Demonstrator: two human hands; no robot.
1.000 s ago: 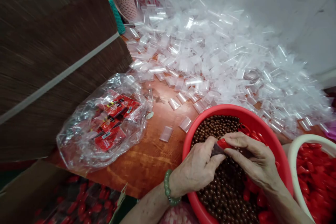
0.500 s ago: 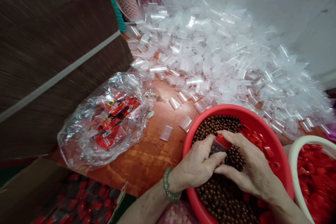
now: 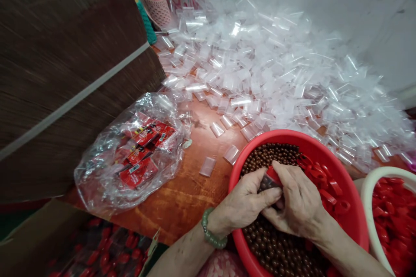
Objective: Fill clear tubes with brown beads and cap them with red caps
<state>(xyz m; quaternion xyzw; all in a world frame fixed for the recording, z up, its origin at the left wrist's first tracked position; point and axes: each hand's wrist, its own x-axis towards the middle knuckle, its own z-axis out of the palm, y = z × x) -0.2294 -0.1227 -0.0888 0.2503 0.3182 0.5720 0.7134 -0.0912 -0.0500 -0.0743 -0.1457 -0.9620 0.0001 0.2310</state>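
Note:
Over a red basin (image 3: 234, 181) my left hand (image 3: 245, 201), with a green bead bracelet at its wrist, is closed around a small clear plastic container (image 3: 265, 184). Dark balls show through its wall, and its end is red. My right hand (image 3: 300, 201) grips the same container from the other side, fingers over the red end. Part of the container is hidden by the fingers. Beneath both hands, shiny brown balls (image 3: 269, 251) fill much of the basin. Red plastic caps (image 3: 328, 184) lie along its right side.
Clear plastic sleeves (image 3: 260, 60) are heaped against the wall. A clear bag (image 3: 94, 181) with red printed packets lies on the table (image 3: 175, 212). A cream basin (image 3: 367, 199) of red pieces stands right, a box (image 3: 29, 229) of red-ended containers lower left, a strapped brown stack (image 3: 74, 52) above.
My right fingers have closed in over the container's red end, and the right hand has come nearer the left. The view has shifted slightly.

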